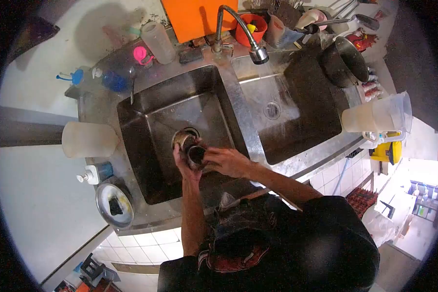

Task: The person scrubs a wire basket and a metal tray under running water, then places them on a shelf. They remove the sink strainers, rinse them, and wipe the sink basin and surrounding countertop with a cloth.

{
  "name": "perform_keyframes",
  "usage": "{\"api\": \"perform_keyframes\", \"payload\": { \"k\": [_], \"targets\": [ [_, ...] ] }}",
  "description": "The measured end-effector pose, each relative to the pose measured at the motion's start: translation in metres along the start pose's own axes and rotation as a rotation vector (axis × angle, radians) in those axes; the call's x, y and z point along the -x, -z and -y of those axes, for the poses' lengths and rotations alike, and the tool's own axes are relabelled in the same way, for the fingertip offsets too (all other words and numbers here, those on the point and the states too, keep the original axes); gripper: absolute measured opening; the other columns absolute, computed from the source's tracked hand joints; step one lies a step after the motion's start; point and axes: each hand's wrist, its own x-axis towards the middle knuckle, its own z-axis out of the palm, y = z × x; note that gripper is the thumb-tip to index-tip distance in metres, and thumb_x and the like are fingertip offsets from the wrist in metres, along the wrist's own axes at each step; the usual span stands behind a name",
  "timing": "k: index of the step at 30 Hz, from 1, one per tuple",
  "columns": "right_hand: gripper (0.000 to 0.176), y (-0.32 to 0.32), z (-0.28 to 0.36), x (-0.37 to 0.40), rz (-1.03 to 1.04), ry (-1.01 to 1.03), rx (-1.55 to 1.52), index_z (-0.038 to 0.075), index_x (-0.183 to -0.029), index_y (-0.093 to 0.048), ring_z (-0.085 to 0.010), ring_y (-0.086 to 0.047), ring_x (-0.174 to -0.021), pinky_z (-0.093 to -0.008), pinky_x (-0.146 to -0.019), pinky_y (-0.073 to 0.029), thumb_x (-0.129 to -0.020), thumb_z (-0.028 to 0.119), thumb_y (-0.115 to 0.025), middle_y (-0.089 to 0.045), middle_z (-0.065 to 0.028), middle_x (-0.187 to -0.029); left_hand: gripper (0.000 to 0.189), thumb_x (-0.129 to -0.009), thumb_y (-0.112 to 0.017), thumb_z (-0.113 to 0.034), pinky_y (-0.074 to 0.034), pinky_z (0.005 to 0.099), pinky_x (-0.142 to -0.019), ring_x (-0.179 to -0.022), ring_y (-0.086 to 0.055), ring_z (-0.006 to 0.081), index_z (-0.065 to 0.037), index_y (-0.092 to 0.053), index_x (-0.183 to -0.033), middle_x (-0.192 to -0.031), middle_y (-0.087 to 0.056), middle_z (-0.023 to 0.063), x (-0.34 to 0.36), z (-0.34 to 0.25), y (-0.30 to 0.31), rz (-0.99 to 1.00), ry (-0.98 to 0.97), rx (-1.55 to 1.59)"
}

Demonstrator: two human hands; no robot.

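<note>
Over the left sink basin (214,80), my left hand (186,163) grips a small metal bowl (181,138), its fingers wrapped along the side. Close beside that bowl, between the hands, is a dark, round, cup-like thing (196,154). My right hand (227,162) reaches in from the right, fingers curled at the dark thing's edge. What the right fingers hold is hidden.
Water runs from the faucet (259,53) into the right basin (301,102). On the left counter are a metal dish (102,202) with a black pad (115,206), a soap pump bottle (96,173) and a plastic container (89,139). A pot (343,63) and a pitcher (374,114) stand right.
</note>
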Motion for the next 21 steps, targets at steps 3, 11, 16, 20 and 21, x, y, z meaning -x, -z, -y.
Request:
{"api": "perform_keyframes", "payload": {
  "k": [3, 11, 16, 20, 21],
  "targets": [
    [0.020, 0.015, -0.012, -0.016, -0.111, -0.101, -0.244, 0.004, -0.104, -0.060, -0.0257, -0.062, -0.095, -0.0377, -0.079, -0.051, -0.093, 0.021, -0.062, -0.064, -0.0066, -0.097, 0.057, -0.088, -0.056, -0.051, -0.056, 0.0407, -0.076, -0.101, -0.063, 0.0260, -0.007, -0.053, -0.125, -0.109, -0.064, 0.0103, -0.019, 0.002, 0.009, -0.104, 0.056, -0.235],
    [0.011, 0.056, -0.134, -0.114, -0.746, -0.602, -1.224, 0.009, -0.099, -0.061, -0.0140, -0.054, -0.068, -0.0301, -0.060, -0.045, -0.099, 0.019, -0.055, -0.062, -0.0024, -0.086, 0.062, -0.075, -0.082, -0.024, -0.054, 0.0364, -0.079, -0.092, -0.066, 0.0222, -0.002, -0.049, -0.123, -0.103, -0.066, 0.0099, -0.093, -0.040, 0.015, -0.188, 0.011, -0.873],
    [0.007, 0.028, -0.146, -0.196, -0.775, -0.624, -1.265, 0.009, -0.101, -0.056, -0.0169, -0.055, -0.059, -0.0337, -0.048, -0.045, -0.099, 0.010, -0.049, -0.059, -0.0043, -0.085, 0.064, -0.067, -0.086, -0.022, -0.051, 0.0398, -0.084, -0.099, -0.064, 0.0322, 0.001, -0.045, -0.112, -0.108, -0.065, 0.0188, -0.130, -0.104, -0.019, -0.300, -0.306, -1.389],
    [0.018, 0.001, -0.140, -0.264, -0.662, -0.651, -1.315, 0.011, -0.114, -0.046, -0.0175, -0.057, -0.065, -0.0317, -0.053, -0.052, -0.097, 0.007, -0.048, -0.058, -0.0076, -0.092, 0.076, -0.064, -0.086, -0.024, -0.049, 0.0435, -0.090, -0.109, -0.060, 0.0395, 0.004, -0.042, -0.119, -0.118, -0.060, 0.0261, -0.165, -0.145, -0.027, -0.363, -0.445, -1.692],
    [0.023, -0.006, -0.144, -0.280, -0.630, -0.656, -1.343, 0.012, -0.118, -0.043, -0.0177, -0.058, -0.069, -0.0318, -0.055, -0.053, -0.097, 0.006, -0.049, -0.059, -0.0086, -0.094, 0.079, -0.064, -0.086, -0.025, -0.049, 0.0443, -0.090, -0.110, -0.059, 0.0403, 0.004, -0.041, -0.121, -0.121, -0.058, 0.0267, -0.172, -0.154, -0.026, -0.373, -0.467, -1.744]
  ]
}}
